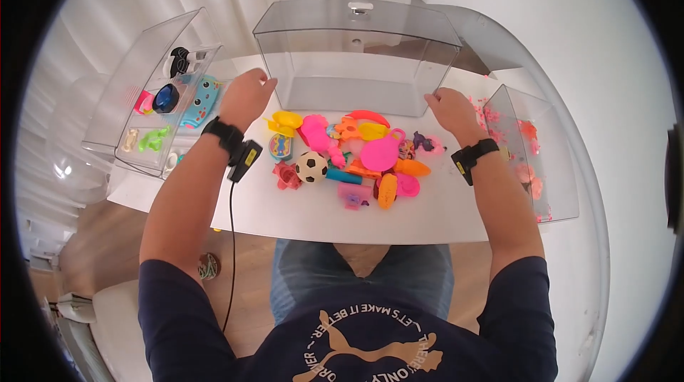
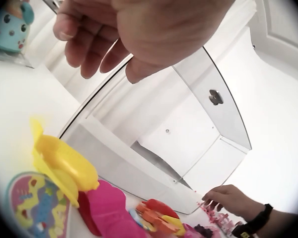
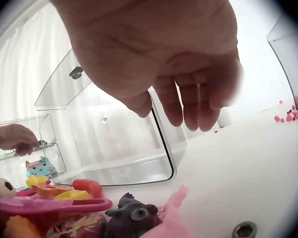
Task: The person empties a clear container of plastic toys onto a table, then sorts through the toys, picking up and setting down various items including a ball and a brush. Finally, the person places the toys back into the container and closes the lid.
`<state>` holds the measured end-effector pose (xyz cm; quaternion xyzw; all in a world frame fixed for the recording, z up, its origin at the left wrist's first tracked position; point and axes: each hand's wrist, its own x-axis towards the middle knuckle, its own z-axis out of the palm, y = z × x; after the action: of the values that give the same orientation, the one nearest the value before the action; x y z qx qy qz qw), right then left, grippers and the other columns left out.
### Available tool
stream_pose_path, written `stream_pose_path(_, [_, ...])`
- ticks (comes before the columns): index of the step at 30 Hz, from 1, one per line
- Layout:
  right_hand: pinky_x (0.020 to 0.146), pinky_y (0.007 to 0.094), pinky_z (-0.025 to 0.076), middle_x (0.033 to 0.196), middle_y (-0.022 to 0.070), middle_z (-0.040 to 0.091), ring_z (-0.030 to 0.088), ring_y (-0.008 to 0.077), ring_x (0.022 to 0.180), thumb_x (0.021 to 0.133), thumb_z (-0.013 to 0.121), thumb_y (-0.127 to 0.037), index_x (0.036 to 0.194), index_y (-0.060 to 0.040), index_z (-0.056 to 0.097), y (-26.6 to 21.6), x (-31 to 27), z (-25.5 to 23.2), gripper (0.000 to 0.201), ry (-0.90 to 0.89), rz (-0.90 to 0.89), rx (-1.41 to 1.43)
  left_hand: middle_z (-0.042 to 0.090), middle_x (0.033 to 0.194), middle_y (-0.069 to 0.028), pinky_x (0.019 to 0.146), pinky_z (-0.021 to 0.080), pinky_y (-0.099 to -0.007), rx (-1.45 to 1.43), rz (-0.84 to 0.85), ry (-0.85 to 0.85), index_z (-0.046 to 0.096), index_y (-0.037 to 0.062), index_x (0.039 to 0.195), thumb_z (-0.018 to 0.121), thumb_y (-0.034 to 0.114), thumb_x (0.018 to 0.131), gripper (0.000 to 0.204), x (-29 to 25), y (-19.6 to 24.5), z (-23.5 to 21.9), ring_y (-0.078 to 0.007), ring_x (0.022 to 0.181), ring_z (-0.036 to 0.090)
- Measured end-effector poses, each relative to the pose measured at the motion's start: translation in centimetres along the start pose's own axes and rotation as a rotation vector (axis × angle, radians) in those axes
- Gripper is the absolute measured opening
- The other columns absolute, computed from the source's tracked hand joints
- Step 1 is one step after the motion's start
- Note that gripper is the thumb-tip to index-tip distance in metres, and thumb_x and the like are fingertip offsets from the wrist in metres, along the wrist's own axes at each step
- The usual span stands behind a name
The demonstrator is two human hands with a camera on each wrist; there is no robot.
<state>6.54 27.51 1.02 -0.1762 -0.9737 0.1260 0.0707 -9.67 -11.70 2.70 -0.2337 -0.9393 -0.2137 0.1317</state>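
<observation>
The box (image 1: 313, 20) looks like rigid, clear plastic: probably light for its size, smooth enough to slip in dry fingers, and apt to scratch or crack at a corner if knocked. It would be best taken by both side walls at once, one hand to each, rather than by the latch (image 1: 360, 7). It stands on the desk (image 1: 306, 220), just behind the toys (image 1: 380, 153), its long axis running left to right across the person's front. The open face seems to point towards the toys — the latch sits on the upper panel. The left hand (image 1: 246, 101) and right hand (image 1: 454, 112) are near its two sides, fingers loosely bent and empty.
</observation>
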Motion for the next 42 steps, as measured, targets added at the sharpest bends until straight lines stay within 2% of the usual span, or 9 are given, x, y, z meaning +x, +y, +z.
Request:
stream_pose_path(5, [0.086, 0.0479, 0.051, 0.100, 0.0207, 0.070, 0.065, 0.0393, 0.098, 0.094, 0.051, -0.040, 0.098, -0.0008, 0.070, -0.4, 0.7, -0.2, 0.044, -0.087, 0.019, -0.047, 0.068, 0.091, -0.0232, 0.081, 0.050, -0.0491, 0.022, -0.077, -0.204, 0.067, 0.0008, 0.090, 0.056, 0.035, 0.092, 0.036, 2.2, -0.6, 0.7, -0.0423, 0.091, 0.064])
stream_pose_path(14, [0.086, 0.0504, 0.050, 0.099, 0.0244, 0.068, 0.064, 0.0421, 0.096, 0.094, 0.047, -0.034, 0.094, 0.0022, 0.068, 0.7, 3.6, 0.2, 0.042, -0.003, -0.019, -0.058, 0.067, 0.093, -0.0260, 0.085, 0.049, -0.0481, -0.084, 0.022, -0.197, 0.065, -0.0037, 0.093, 0.055, 0.027, 0.091, 0.032, 4.4, -1.8, 2.9, -0.0431, 0.093, 0.063])
stream_pose_path(17, [0.086, 0.0507, 0.050, 0.098, 0.0255, 0.068, 0.064, 0.0431, 0.096, 0.092, 0.049, -0.032, 0.094, 0.0024, 0.066, 0.0, 5.2, -0.4, 0.038, 0.048, -0.024, -0.042, 0.067, 0.094, -0.0265, 0.087, 0.048, -0.0482, -0.123, -0.033, -0.265, 0.064, -0.0035, 0.093, 0.053, 0.026, 0.092, 0.032, 5.6, -2.1, 4.0, -0.0439, 0.096, 0.062])
stream_pose_path(21, [0.085, 0.0510, 0.050, 0.097, 0.0265, 0.067, 0.064, 0.0443, 0.096, 0.090, 0.052, -0.028, 0.097, 0.0017, 0.063, 0.3, 7.3, 0.3, 0.032, 0.092, -0.028, -0.002, 0.069, 0.084, -0.0223, 0.071, 0.054, -0.0421, -0.159, -0.110, -0.322, 0.061, -0.0055, 0.093, 0.052, 0.017, 0.092, 0.024, 6.7, -1.8, 5.5, -0.0353, 0.077, 0.068])
stream_pose_path(23, [0.085, 0.0513, 0.050, 0.098, 0.0270, 0.067, 0.063, 0.0446, 0.096, 0.090, 0.052, -0.026, 0.097, 0.0013, 0.061, 0.6, 8.3, 1.0, 0.030, 0.119, -0.023, 0.012, 0.069, 0.078, -0.0189, 0.061, 0.056, -0.0374, -0.264, -0.211, -0.387, 0.059, -0.0065, 0.093, 0.051, 0.012, 0.091, 0.020, 6.6, 0.5, 3.5, -0.0291, 0.066, 0.070])
stream_pose_path(26, [0.085, 0.0517, 0.049, 0.099, 0.0273, 0.067, 0.063, 0.0446, 0.097, 0.090, 0.050, -0.025, 0.099, 0.0010, 0.059, 0.4, 9.0, 1.7, 0.029, 0.152, 0.009, 0.040, 0.068, 0.072, -0.0143, 0.050, 0.053, -0.0314, -0.242, -0.207, -0.460, 0.057, -0.0070, 0.091, 0.049, 0.007, 0.091, 0.016, 8.1, 0.3, 3.3, -0.0217, 0.055, 0.068])
stream_pose_path(37, [0.087, 0.0487, 0.051, 0.101, 0.0232, 0.067, 0.064, 0.0406, 0.100, 0.092, 0.051, -0.019, 0.102, -0.0008, 0.064, -0.6, 9.8, 2.0, 0.024, 0.226, 0.046, 0.083, 0.067, 0.073, -0.0156, 0.054, 0.053, -0.0343, -0.371, -0.273, -0.364, 0.059, -0.0075, 0.093, 0.043, 0.010, 0.090, 0.024, 8.8, 0.1, 3.9, -0.0237, 0.058, 0.068])
stream_pose_path(40, [0.087, 0.0450, 0.053, 0.102, 0.0212, 0.066, 0.064, 0.0376, 0.101, 0.090, 0.053, -0.011, 0.095, 0.0011, 0.068, -1.1, 8.8, 1.0, 0.020, 0.159, -0.110, -0.130, 0.067, 0.073, -0.0164, 0.054, 0.053, -0.0341, -0.373, -0.275, -0.384, 0.059, -0.0085, 0.090, 0.043, 0.010, 0.090, 0.025, 8.5, 0.0, 3.3, -0.0237, 0.058, 0.068])
stream_pose_path(42, [0.087, 0.0433, 0.054, 0.102, 0.0201, 0.065, 0.064, 0.0358, 0.102, 0.088, 0.055, -0.007, 0.092, 0.0017, 0.070, -1.4, 8.4, 0.7, 0.018, 0.131, -0.130, -0.167, 0.067, 0.073, -0.0168, 0.053, 0.053, -0.0340, -0.365, -0.278, -0.395, 0.060, -0.0088, 0.086, 0.043, 0.010, 0.090, 0.025, 8.2, 0.2, 3.0, -0.0237, 0.058, 0.068])
